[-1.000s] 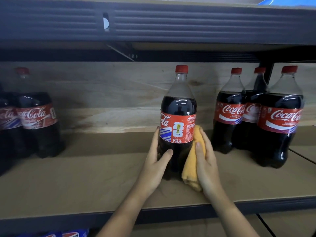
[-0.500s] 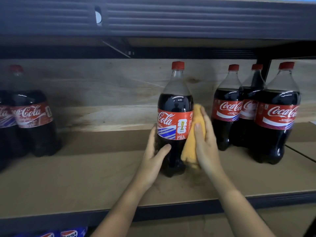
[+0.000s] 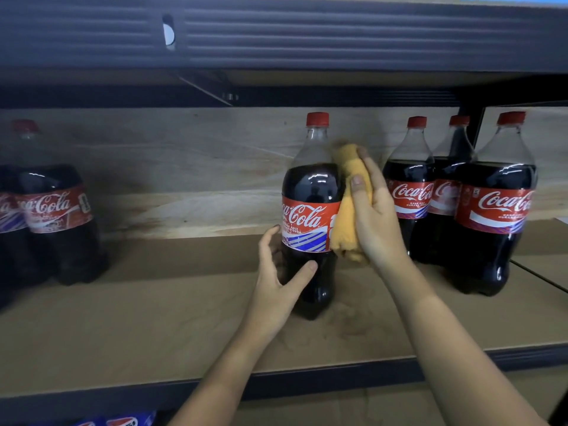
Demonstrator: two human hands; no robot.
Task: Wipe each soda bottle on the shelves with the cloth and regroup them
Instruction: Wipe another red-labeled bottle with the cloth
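Note:
A large cola bottle [image 3: 310, 192] with a red cap and red label stands upright alone in the middle of the shelf [image 3: 153, 318]. My left hand [image 3: 278, 278] grips its dark lower part, thumb across the front. My right hand [image 3: 373, 216] holds a folded yellow cloth [image 3: 349, 210] and presses it against the bottle's right side, from shoulder to label. Three matching bottles [image 3: 495, 210] stand grouped at the right. Two more bottles [image 3: 55, 210] stand at the left.
A dark metal shelf beam [image 3: 276, 35] runs overhead, close above the caps. The shelf's dark front edge [image 3: 307, 382] crosses below my forearms. Blue-labelled bottles [image 3: 120, 421] show on the level below. A dark upright post [image 3: 473, 124] stands behind the right group.
My right hand has slid the cloth up the bottle's right side, from the lower body to the shoulder. The bottle has turned under my left hand, showing more of the label's script.

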